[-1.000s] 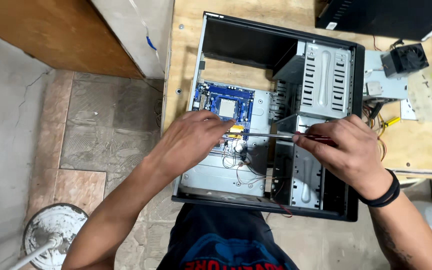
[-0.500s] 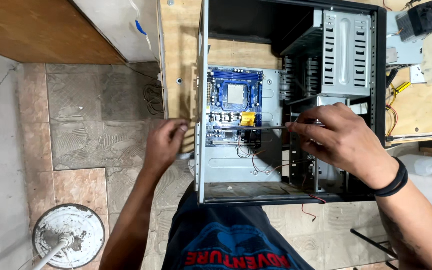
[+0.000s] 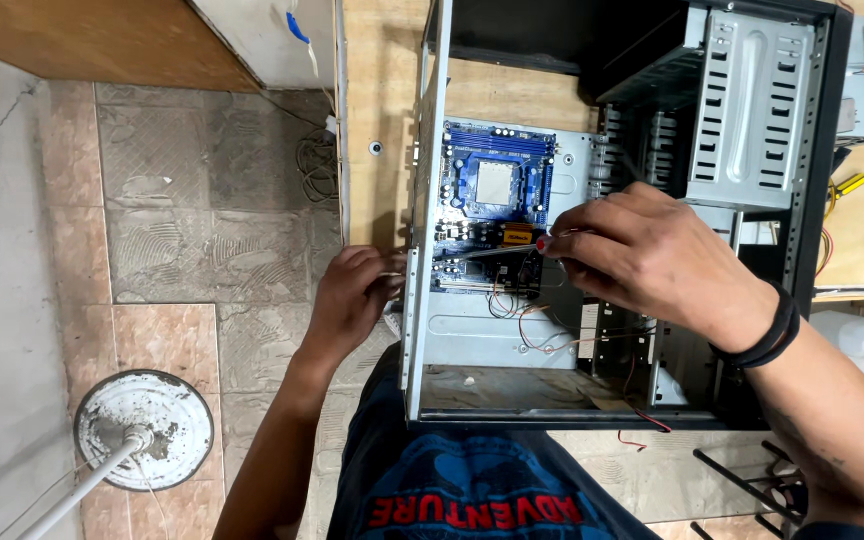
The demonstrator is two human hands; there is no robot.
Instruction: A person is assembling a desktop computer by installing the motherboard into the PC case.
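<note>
Hands work an open computer case [image 3: 432, 200]: left hand [image 3: 352, 295] gripping its rear edge, right hand [image 3: 642, 255] pinching a screwdriver [image 3: 497, 250].

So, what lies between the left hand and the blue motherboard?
In the head view, only the case's grey rear wall separates the left hand from the blue motherboard.

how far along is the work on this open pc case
Done: the computer case lies open, side panel off. In hand: the right hand holds a screwdriver to the blue motherboard; the left hand grips the case's rear edge. Left: the board remains mounted, wires loose.
</note>
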